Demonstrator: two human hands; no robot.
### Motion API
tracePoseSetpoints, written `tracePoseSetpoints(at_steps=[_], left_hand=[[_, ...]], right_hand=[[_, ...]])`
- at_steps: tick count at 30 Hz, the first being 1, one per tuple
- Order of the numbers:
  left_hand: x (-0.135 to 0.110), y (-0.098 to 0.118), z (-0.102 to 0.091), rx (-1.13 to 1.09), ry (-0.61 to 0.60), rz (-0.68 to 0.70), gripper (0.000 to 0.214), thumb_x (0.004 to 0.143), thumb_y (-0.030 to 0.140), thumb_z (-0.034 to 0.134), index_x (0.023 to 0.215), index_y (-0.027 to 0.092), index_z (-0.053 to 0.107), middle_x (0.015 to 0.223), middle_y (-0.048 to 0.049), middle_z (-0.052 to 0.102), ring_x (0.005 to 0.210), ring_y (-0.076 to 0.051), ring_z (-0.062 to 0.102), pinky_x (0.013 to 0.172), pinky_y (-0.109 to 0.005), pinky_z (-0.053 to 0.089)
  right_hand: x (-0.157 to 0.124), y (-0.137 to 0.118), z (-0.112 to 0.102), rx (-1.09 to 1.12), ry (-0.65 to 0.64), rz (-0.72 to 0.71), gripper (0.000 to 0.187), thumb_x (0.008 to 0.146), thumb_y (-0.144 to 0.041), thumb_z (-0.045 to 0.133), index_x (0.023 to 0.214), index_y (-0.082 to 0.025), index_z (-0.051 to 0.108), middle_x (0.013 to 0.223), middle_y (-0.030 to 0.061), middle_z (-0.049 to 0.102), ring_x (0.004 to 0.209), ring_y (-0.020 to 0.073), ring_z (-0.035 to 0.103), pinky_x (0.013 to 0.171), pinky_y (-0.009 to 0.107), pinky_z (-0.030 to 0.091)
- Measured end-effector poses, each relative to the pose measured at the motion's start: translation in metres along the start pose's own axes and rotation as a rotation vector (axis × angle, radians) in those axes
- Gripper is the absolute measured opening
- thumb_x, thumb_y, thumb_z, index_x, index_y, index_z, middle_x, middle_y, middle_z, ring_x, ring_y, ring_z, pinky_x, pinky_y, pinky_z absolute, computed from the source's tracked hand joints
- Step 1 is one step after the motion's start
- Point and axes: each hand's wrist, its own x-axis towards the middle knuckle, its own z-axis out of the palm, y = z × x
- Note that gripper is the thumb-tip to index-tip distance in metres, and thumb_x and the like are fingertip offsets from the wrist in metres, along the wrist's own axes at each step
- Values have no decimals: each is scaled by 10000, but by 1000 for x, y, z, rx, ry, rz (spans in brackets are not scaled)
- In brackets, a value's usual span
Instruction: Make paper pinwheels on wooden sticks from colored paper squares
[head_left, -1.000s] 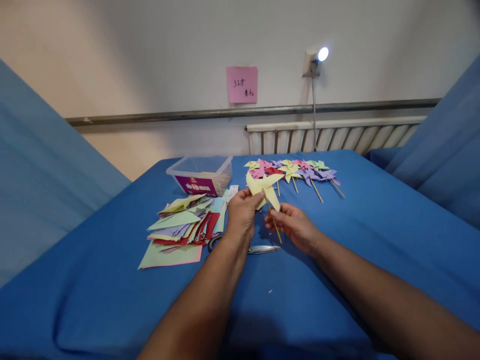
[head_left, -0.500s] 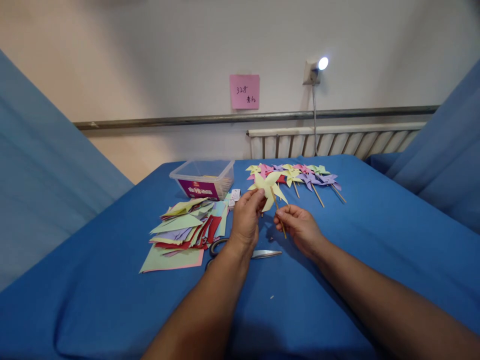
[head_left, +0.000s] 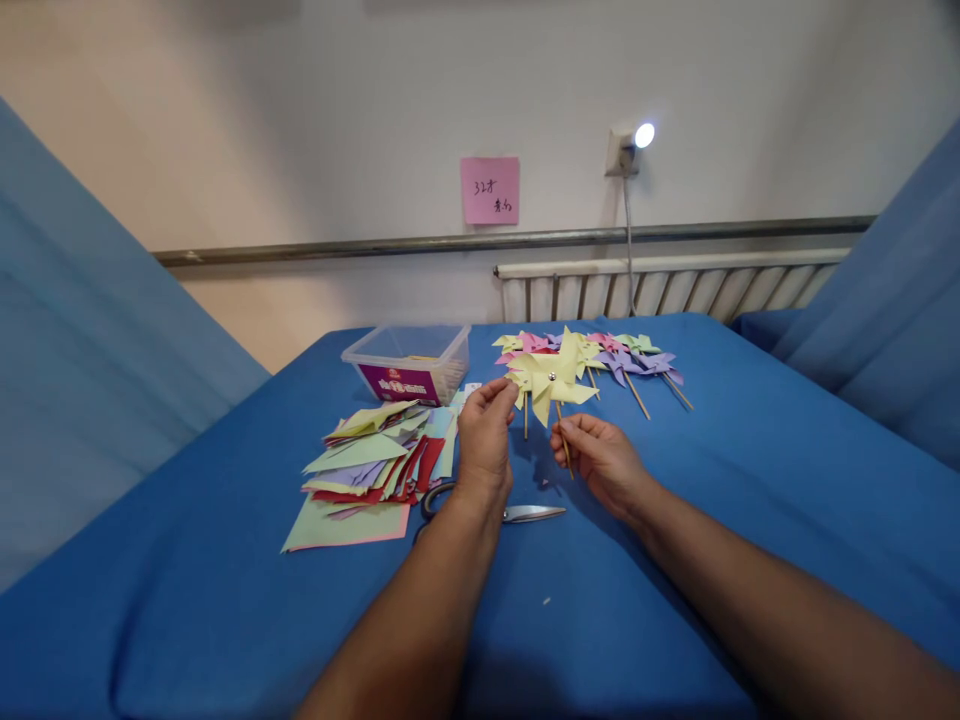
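My right hand point(head_left: 600, 455) pinches the thin wooden stick of a pale yellow paper pinwheel point(head_left: 544, 376) and holds it upright above the table. Its front faces me, with a shiny pin at the centre. My left hand point(head_left: 486, 425) is at the pinwheel's left blade, thumb and fingers pressed together. Whether they grip the paper is hidden. Under my left forearm lies a pair of scissors point(head_left: 534, 513), the dark handles partly covered. Behind the held pinwheel, several finished pinwheels point(head_left: 619, 362) in yellow, pink, purple and green lie on the table.
Left of my hands is a pile of coloured paper point(head_left: 367, 470). A clear plastic box point(head_left: 409, 345) with sticks stands behind it, next to a small white box point(head_left: 472, 388). Blue cloth point(head_left: 247, 600) covers the table. A pipe point(head_left: 375, 246) and a radiator point(head_left: 675, 275) run along the wall.
The held pinwheel has turned from its back, where the stick crossed it, to its front with the pin showing. My left fingers have shifted slightly left, off its middle.
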Motion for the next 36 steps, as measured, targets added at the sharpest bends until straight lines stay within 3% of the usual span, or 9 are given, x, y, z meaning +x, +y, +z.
tracePoseSetpoints(at_steps=[4, 8, 12, 29, 33, 36], left_hand=[[-2, -1, 0, -10, -109, -35, 337, 630, 348, 777, 888, 166, 659, 910, -24, 665, 820, -123, 601, 717, -231, 415], [-4, -2, 2, -32, -194, -54, 307, 625, 354, 783, 815, 158, 641, 729, 13, 616, 656, -103, 552, 655, -240, 411], [-5, -3, 2, -23, -173, -34, 306, 611, 361, 802, 678, 156, 585, 609, 40, 555, 563, -84, 496, 594, -230, 386], [-8, 5, 2, -89, -222, -147, 271, 575, 289, 825, 662, 152, 608, 616, 11, 614, 543, -97, 548, 566, -238, 420], [-7, 3, 2, -75, -197, -141, 270, 574, 283, 826, 665, 147, 611, 606, 10, 612, 534, -97, 545, 556, -237, 416], [-6, 2, 2, -71, -198, -170, 280, 569, 284, 832, 684, 136, 624, 635, -7, 636, 558, -108, 567, 568, -239, 426]], right_hand=[[-2, 1, 0, -10, -55, 18, 265, 720, -423, 774, 773, -179, 685, 687, 7, 662, 562, 100, 564, 544, 235, 415], [-4, 2, 2, -34, -88, 27, 255, 728, -420, 766, 743, -180, 682, 689, 11, 671, 558, 97, 566, 566, 239, 429], [-5, 4, 4, -58, -125, 40, 264, 724, -426, 767, 761, -177, 689, 674, 15, 672, 563, 107, 572, 566, 243, 438], [-7, 0, 4, -62, -235, 44, 262, 749, -433, 745, 762, -180, 678, 666, 0, 646, 554, 100, 558, 561, 238, 428], [-6, 3, 4, -87, -207, 34, 261, 746, -425, 750, 787, -178, 678, 676, 6, 660, 569, 109, 584, 584, 255, 448], [-3, 5, 6, -100, -80, -47, 289, 668, -389, 813, 833, -196, 674, 768, 20, 700, 642, 139, 627, 638, 294, 488]])
